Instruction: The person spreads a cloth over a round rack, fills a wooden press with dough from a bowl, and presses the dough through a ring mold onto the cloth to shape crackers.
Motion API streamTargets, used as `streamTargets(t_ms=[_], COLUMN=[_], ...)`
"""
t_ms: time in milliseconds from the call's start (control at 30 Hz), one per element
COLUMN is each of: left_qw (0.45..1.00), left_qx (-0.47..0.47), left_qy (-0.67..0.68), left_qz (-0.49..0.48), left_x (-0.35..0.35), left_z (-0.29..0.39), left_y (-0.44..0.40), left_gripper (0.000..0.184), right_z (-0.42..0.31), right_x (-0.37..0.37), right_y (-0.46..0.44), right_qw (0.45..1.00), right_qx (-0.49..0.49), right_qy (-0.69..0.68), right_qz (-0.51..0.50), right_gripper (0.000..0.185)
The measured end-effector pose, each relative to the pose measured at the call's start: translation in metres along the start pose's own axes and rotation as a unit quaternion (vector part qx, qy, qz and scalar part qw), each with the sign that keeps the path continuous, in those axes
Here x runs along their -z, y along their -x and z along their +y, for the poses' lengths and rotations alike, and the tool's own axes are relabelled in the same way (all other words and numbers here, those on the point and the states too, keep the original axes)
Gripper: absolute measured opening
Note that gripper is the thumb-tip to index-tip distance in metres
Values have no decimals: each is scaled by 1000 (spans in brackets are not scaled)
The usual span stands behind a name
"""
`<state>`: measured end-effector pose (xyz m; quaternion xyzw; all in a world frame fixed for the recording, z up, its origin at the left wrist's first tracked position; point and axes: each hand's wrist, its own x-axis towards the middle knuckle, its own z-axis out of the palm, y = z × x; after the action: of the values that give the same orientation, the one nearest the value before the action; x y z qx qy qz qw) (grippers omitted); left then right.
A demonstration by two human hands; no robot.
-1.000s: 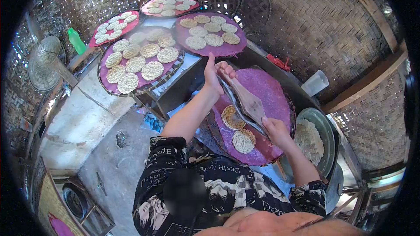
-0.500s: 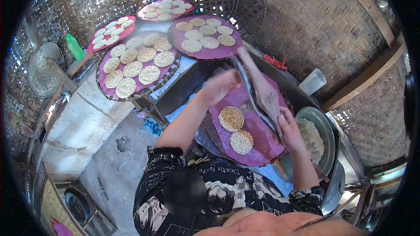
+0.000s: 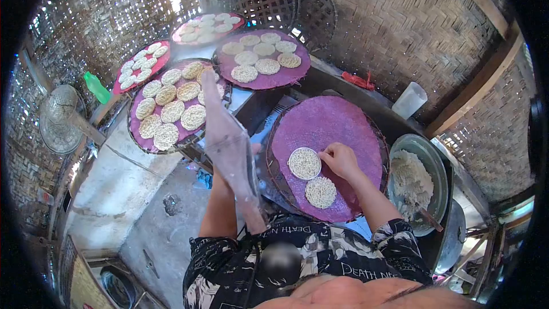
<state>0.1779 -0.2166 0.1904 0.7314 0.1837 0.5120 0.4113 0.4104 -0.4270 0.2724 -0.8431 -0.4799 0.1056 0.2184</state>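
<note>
A long pale wooden press (image 3: 227, 143), wide in the middle with a handle at each end, stands steeply tilted in front of my left arm. My left hand (image 3: 255, 148) is mostly hidden behind it, with fingertips showing at its right edge, and grips it. On a round purple-covered tray (image 3: 337, 115), my right hand (image 3: 341, 161) pinches the rim of a round ring mould (image 3: 304, 163). Pale strands fill the ring. Just below the ring lies a loose lacy round cake of the same strands (image 3: 321, 193).
A green basin (image 3: 439, 177) of pale dough or flour stands at the right with a wooden-handled tool. Trays of lacy cakes, one a purple tray (image 3: 263, 80), lie at the back and left. A white plastic cup (image 3: 409, 103) and a green bottle (image 3: 96, 87) stand farther off.
The press has swung from over the tray to the left, from my right hand into my left. My right hand has let it go and moved to the ring mould.
</note>
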Motion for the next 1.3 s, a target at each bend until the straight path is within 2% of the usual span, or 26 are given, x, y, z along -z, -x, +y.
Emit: streamTargets(t_ms=[67,100,167,233,333,433,533,633,700,767,833,933,1100,1133,1167,1267,1300], left_qw=[991,978,996,996,995,997,973,861,898,950,977,987,984,987,993,989,977], left_qx=[-27,-17,30,82,73,3,-127,-297,-196,-138,-92,-71,-110,-82,45,-85,-156], left_qy=[-133,-208,-74,33,37,-39,-181,-409,-387,-270,-181,-131,-136,-128,-85,-112,-133], left_qz=[2,-10,-25,-31,-52,-66,-70,-59,-69,-73,-72,-62,-36,-46,-73,-51,-52], left_x=[7,11,17,21,19,14,12,13,14,15,14,12,0,-2,-2,-4,-2], left_z=[-3,8,36,56,47,25,-7,-47,-57,-30,-2,15,24,26,31,52,53], left_y=[9,9,2,-4,-6,-2,6,16,25,16,6,1,-1,0,3,-9,-14], left_gripper=[48,49,46,46,47,48,49,50,52,52,51,51,51,51,51,30,36], right_z=[0,2,6,-2,-10,-16,-18,-14,-12,-13,-22,-26,-24,-21,-20,-18,-18], right_x=[-4,-6,-9,-8,2,16,17,13,12,16,25,28,5,-2,-7,-17,-18], right_y=[-2,-4,-7,-6,-4,-8,-11,-12,-14,-16,-20,-41,-78,-84,-88,-89,-87], right_qw=[1000,999,992,987,983,983,982,980,980,981,985,990,990,989,989,989,988], right_qx=[3,39,111,127,136,142,133,135,135,127,101,73,45,50,54,73,76], right_qy=[13,28,57,99,118,118,137,148,146,144,135,123,116,116,117,122,127], right_qz=[-6,2,18,22,33,17,-3,-12,-22,-38,-32,4,73,71,69,45,40], right_gripper=[25,24,22,20,19,17,17,16,17,17,17,18,20,20,21,21,21])
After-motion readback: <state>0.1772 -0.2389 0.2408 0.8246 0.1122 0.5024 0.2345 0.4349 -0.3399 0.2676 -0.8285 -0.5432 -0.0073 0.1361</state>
